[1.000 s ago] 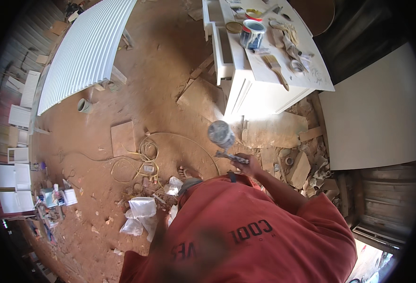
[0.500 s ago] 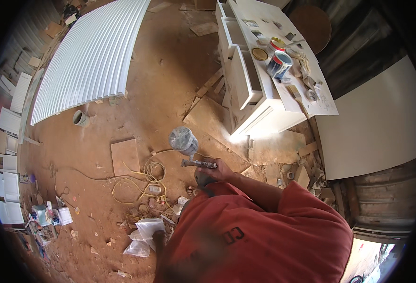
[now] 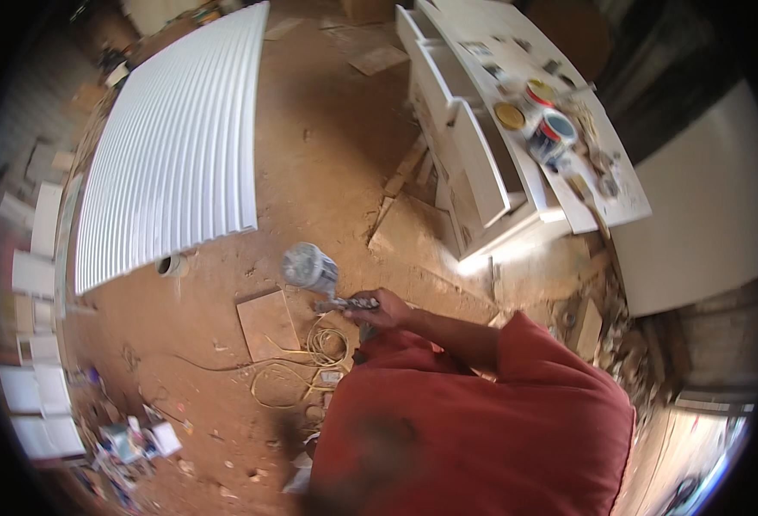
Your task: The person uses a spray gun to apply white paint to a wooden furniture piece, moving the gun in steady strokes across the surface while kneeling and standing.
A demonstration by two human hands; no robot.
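My right hand (image 3: 382, 308) is closed round the handle of a spray gun (image 3: 345, 304), held out in front of my red shirt. A grey, paint-smeared cup (image 3: 309, 267) sits on top of the gun, slightly tilted. The gun is above the dirt floor, between a white ribbed panel (image 3: 181, 138) on the left and a white cabinet (image 3: 482, 168) with open drawers on the right. Down by the shirt's left side, a dark blurred shape (image 3: 293, 434) looks like my left hand or forearm; its fingers cannot be made out.
Paint cans (image 3: 553, 138), a yellowish lid (image 3: 509, 116) and a brush (image 3: 587, 202) rest on the cabinet. A coiled yellow hose (image 3: 327, 344) lies beside a square board (image 3: 267, 325) on the floor. White panels (image 3: 42, 387) line the left side. Scrap wood lies at right.
The whole view has turned, shifting the panel and cabinet in the picture. The spray gun, still in my right hand, sits slightly further left. The plastic bag by my left side is now mostly hidden.
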